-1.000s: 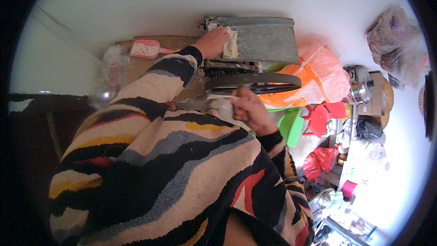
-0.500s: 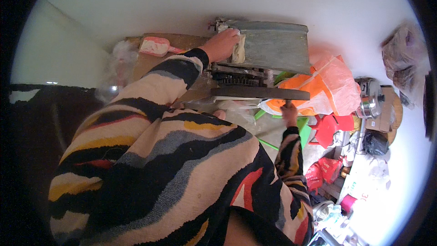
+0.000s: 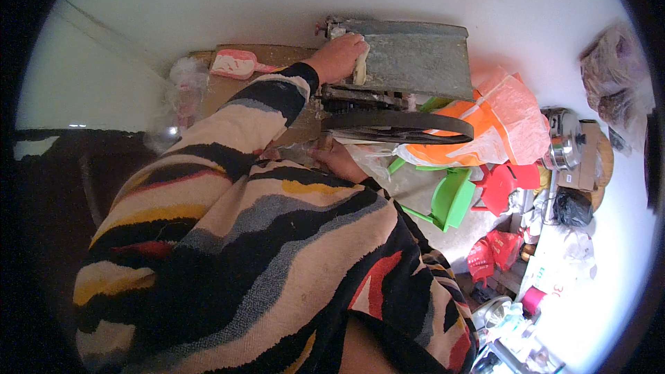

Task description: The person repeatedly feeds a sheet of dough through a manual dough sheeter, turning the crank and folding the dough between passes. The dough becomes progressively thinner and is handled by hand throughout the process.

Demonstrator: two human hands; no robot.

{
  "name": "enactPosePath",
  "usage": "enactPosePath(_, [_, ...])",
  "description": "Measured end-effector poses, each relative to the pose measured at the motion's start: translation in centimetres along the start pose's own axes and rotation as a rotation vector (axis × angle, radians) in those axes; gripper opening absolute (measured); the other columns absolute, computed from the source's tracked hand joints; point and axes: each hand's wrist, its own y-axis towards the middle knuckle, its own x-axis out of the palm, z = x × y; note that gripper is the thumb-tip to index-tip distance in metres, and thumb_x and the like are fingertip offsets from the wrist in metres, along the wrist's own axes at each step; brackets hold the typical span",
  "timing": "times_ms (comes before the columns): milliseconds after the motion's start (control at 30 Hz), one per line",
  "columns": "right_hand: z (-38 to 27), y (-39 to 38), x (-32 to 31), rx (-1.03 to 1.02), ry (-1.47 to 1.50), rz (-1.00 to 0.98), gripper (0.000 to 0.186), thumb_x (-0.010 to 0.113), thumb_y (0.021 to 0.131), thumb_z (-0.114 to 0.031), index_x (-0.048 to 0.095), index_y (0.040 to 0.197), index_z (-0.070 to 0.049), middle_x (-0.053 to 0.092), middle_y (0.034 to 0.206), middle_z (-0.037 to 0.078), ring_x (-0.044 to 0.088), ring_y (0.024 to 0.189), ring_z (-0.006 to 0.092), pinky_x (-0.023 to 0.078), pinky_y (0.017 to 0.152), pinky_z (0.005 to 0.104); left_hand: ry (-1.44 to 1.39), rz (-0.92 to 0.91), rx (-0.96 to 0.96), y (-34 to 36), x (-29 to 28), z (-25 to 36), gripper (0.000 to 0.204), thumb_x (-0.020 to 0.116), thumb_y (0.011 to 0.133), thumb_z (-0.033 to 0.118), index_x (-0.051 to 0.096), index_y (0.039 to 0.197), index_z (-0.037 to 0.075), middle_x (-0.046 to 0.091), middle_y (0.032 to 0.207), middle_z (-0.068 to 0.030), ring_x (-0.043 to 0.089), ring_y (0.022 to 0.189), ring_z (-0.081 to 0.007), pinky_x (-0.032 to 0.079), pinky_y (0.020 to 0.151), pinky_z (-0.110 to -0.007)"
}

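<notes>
My left hand (image 3: 339,57) is closed on a pale sheet of dough (image 3: 361,69) at the left end of a grey metal tray (image 3: 419,59). This tray tops a dough rolling machine, whose dark rollers (image 3: 364,97) show partly underneath. A large dark wheel (image 3: 398,122) stands on the machine's near side, seen nearly edge-on. My right hand (image 3: 341,161) is curled close to the wheel's left near edge, and whatever it grips is hidden. Left of my left hand, a pink scoop (image 3: 235,64) with white flour on it lies on a brown board (image 3: 285,55).
An orange and white bag (image 3: 478,125) stands right of the wheel. Nearer are a green chair (image 3: 451,197) and a red chair (image 3: 504,187). A metal pot (image 3: 562,138), red bags (image 3: 493,253) and clear plastic (image 3: 185,90) surround the work area. A white wall rises behind the machine.
My right hand has swung left from the wheel's handle at the right to the wheel's left near side. The wheel's visible face has altered. My left hand stays at the dough.
</notes>
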Motion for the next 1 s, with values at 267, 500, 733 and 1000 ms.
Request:
enactPosePath(267, [-10.0, -11.6, 0.3, -0.154, 0.339, 0.111, 0.024, 0.063, 0.084, -0.012, 0.045, 0.099, -0.007, 0.043, 0.064, -0.002, 0.04, 0.048, 0.0084, 0.032, 0.043, 0.0225, 0.069, 0.02, 0.076, -0.1, -0.3, 0.0, 0.024, 0.052, 0.075, 0.002, 0.056, 0.098, -0.004, 0.052, 0.091, -0.0174, 0.049, 0.093, -0.0355, 0.041, 0.084, -0.044])
enactPosePath(500, [-13.3, -19.9, -8.6, -0.21, 0.185, 0.482, 0.024, 0.062, 0.082, -0.009, 0.053, 0.103, -0.002, 0.044, 0.062, -0.003, 0.041, 0.044, 0.0069, 0.034, 0.04, 0.0217, 0.081, 0.012, 0.068, -0.1, -0.2, -0.1, 0.021, 0.052, 0.074, 0.004, 0.057, 0.093, -0.003, 0.053, 0.094, -0.0175, 0.05, 0.094, -0.0353, 0.042, 0.085, -0.043])
enactPosePath(733, [-2.1, -17.0, -23.9, -0.106, -0.122, 0.81, 0.023, 0.067, 0.075, -0.011, 0.057, 0.095, -0.004, 0.046, 0.059, -0.002, 0.04, 0.04, 0.0073, 0.033, 0.038, 0.0227, 0.068, -0.012, 0.061, 0.1, 0.4, -0.6, 0.017, 0.053, 0.072, 0.004, 0.057, 0.087, -0.003, 0.054, 0.093, -0.0181, 0.05, 0.095, -0.0354, 0.042, 0.087, -0.042])
enactPosePath(1000, [19.0, 3.4, -24.4, 0.136, -0.97, 0.764, 0.039, 0.066, 0.07, -0.026, 0.058, 0.101, -0.003, 0.062, 0.095, 0.021, 0.06, 0.091, 0.0382, 0.048, 0.079, 0.0466, 0.098, 0.025, 0.082, 0.1, 0.7, -0.8, 0.015, 0.052, 0.071, 0.003, 0.058, 0.084, -0.003, 0.054, 0.093, -0.0182, 0.05, 0.094, -0.0354, 0.042, 0.086, -0.042])
